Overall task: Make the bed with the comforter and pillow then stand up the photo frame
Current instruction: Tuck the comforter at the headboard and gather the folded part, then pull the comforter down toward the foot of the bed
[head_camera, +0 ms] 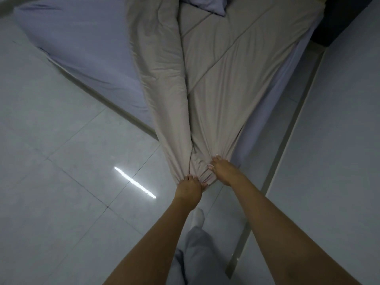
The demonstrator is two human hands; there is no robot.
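A beige comforter [216, 83] lies stretched over the right half of the bed [82, 54], whose lavender sheet shows bare on the left. The comforter's near end is bunched and pulled off the bed's corner toward me. My left hand [190, 189] is shut on the bunched left part of that end. My right hand [223, 168] grips the fabric just to the right of it. A lavender pillow [202, 4] lies at the far end of the bed, partly cut off by the frame's top. No photo frame is in view.
Glossy pale floor tiles [61, 182] spread to the left, with a bright light reflection [134, 182]. A white wall [339, 161] with a grey skirting strip runs along the right, close to the bed. My leg and foot [195, 227] are below my hands.
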